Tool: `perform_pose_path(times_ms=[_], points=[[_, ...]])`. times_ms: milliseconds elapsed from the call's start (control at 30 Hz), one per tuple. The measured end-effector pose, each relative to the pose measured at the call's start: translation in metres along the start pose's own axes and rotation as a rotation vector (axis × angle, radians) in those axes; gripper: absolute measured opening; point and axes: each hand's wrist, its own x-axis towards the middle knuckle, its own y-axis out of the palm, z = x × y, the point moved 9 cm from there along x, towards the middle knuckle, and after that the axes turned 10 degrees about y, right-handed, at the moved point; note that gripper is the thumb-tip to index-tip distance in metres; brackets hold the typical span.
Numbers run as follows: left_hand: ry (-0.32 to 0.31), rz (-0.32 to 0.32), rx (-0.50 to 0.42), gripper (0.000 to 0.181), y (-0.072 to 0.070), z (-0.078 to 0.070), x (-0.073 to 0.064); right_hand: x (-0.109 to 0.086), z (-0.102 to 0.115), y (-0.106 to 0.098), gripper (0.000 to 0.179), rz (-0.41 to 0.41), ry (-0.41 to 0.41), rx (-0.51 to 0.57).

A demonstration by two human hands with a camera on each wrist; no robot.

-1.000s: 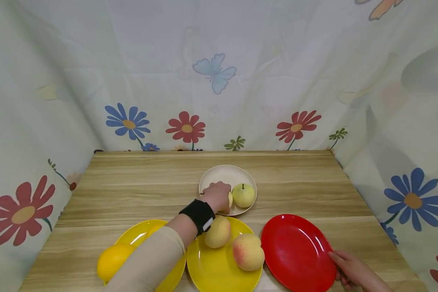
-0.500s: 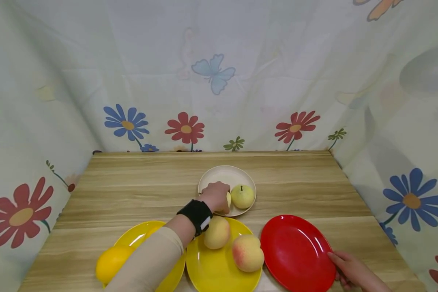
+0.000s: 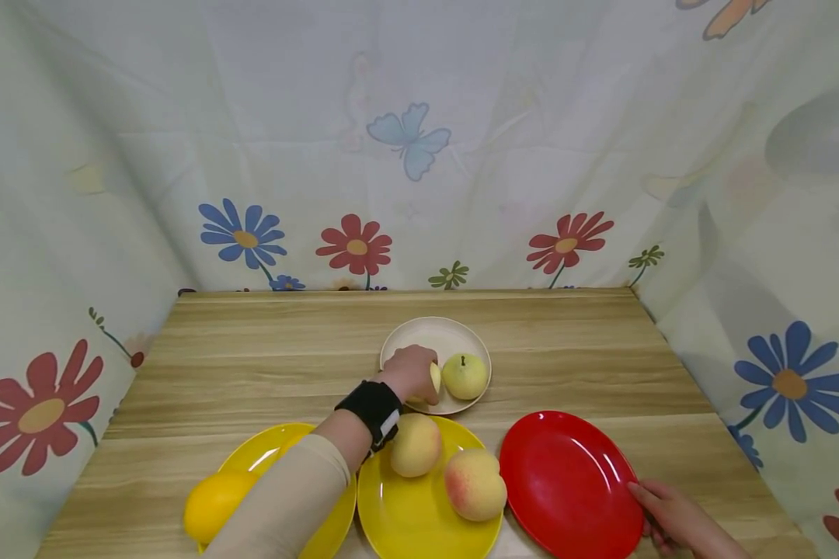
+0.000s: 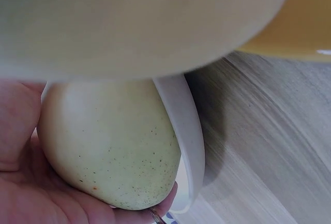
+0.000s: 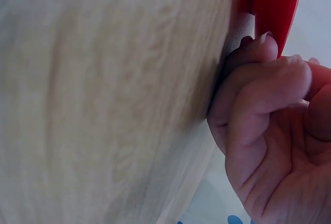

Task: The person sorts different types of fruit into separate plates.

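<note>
In the head view my left hand [image 3: 409,374] reaches over a small beige plate [image 3: 421,334] and grips a pear. In the left wrist view that speckled, pale-green pear [image 4: 114,146] lies in the palm, fingers curled under it, beside the plate's rim. A second pear [image 3: 464,376], stem up, sits on the same plate just to the right. At the lower right, my right hand [image 3: 674,512] pinches the edge of a red plate [image 3: 569,481]. Its other fingers are curled close to the tabletop in the right wrist view.
A yellow plate [image 3: 405,520] in front holds two peaches, one [image 3: 416,445] close to the left wrist and one [image 3: 475,484] at the right rim. Another yellow plate [image 3: 234,453] with yellow fruit [image 3: 217,505] lies partly hidden under my left sleeve. Patterned cloth [image 3: 287,140] surrounds the table.
My left hand has shifted very slightly left and back over the beige plate, gripping the pear. My right hand and the red plate stay in place.
</note>
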Motion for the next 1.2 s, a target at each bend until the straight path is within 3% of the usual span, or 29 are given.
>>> perform_pose_path(times_ms=[367,600,800,1200], points=[[0.007,-0.03,-0.032,0.044,-0.008,-0.001,-0.002,-0.002,0.002,0.0,0.029,0.002,-0.01,0.007],[0.071,-0.044,-0.006,0.049,-0.009,-0.006,0.004,-0.003,0.003,0.0,0.028,-0.007,-0.015,0.0],[0.045,-0.056,-0.019,0.052,-0.009,-0.003,0.007,-0.003,0.002,0.001,0.03,-0.001,0.0,0.007],[0.032,-0.124,0.021,0.054,-0.033,-0.013,0.003,-0.002,0.001,0.001,0.033,0.001,0.021,0.001]])
